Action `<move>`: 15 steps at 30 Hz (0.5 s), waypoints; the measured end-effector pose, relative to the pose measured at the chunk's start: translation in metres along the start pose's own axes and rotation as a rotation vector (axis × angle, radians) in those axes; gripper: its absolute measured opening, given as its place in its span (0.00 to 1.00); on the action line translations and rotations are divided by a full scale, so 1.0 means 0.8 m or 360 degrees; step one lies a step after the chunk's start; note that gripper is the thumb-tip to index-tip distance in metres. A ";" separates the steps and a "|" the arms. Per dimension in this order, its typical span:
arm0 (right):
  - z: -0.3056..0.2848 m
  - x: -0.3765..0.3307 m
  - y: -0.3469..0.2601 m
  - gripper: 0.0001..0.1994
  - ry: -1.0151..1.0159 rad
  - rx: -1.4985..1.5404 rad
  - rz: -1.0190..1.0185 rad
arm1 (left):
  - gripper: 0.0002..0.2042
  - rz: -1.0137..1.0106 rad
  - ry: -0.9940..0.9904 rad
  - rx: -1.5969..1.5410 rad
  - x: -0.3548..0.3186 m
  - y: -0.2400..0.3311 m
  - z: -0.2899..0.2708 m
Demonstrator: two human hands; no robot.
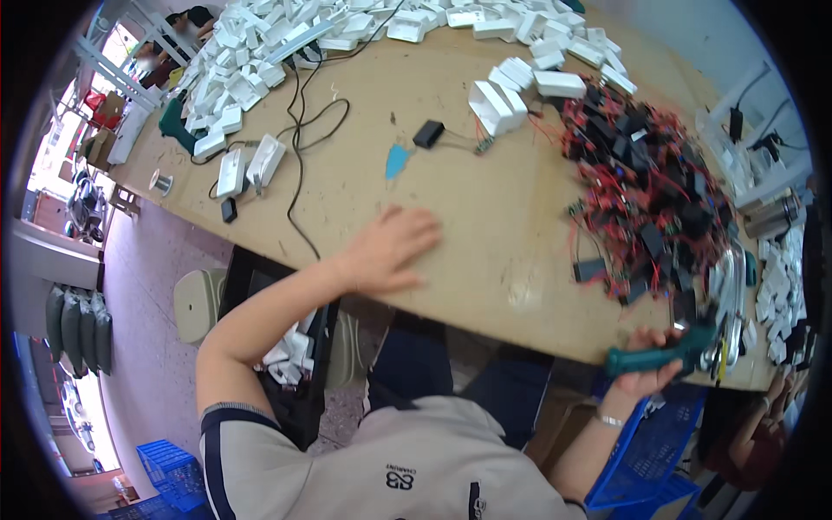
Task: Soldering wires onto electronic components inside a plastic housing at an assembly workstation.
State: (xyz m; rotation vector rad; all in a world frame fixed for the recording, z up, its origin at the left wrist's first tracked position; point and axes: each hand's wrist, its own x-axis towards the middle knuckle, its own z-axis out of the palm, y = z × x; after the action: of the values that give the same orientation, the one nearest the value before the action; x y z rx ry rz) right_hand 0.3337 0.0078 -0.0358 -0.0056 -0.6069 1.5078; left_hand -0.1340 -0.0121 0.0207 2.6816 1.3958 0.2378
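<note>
My left hand (394, 250) is over the table near its front edge, palm down, with its fingers stretched and slightly blurred; it holds nothing. At the right front edge, my right hand (646, 368) is closed around the handle of a green gun-shaped tool (650, 357), whose front end lies against the clutter there. Beyond my left hand are a scrap of blue sheet (396, 161) and a small black box (428, 133) wired to a little circuit board (484, 145). An opened white plastic case (497, 107) stands beside that board.
Black wired parts with red leads (641, 191) form a heap on the right. White plastic cases (251, 52) are piled along the far side. Toward the left are a black cable (299, 147), a solder spool (161, 182) and another green tool (176, 127). Blue crates (646, 451) stand below the table.
</note>
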 end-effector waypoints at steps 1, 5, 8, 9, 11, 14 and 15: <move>0.007 -0.003 -0.001 0.31 0.0026 -0.0029 -0.0024 | 0.30 0.0069 -0.0049 -0.0031 -0.001 -0.001 0.000; 0.022 -0.025 -0.014 0.32 0.0120 0.0003 0.0024 | 0.33 0.0206 -0.0224 -0.0252 -0.006 0.014 -0.006; 0.031 -0.015 -0.004 0.33 0.0252 -0.0004 0.0014 | 0.32 0.0275 -0.0216 -0.0429 -0.001 -0.001 -0.005; 0.039 -0.014 -0.001 0.33 0.0301 -0.0020 -0.0023 | 0.30 0.0268 -0.0217 -0.0510 -0.004 -0.001 -0.014; 0.045 -0.010 0.002 0.32 0.0366 -0.0030 0.0005 | 0.29 0.0245 -0.0289 -0.0647 0.000 -0.008 -0.020; 0.050 -0.004 0.003 0.29 0.0476 0.0038 0.0058 | 0.26 0.0213 -0.0341 -0.0844 0.010 -0.020 -0.026; 0.051 -0.005 0.002 0.29 0.0577 0.0115 -0.0032 | 0.25 0.0190 -0.0332 -0.0933 0.011 -0.021 -0.027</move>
State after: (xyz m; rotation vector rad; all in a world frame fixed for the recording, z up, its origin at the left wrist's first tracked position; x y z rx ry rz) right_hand 0.3169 -0.0108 -0.0033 -0.2123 -0.2606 1.4625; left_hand -0.1464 0.0055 0.0398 2.2244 0.9249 0.3100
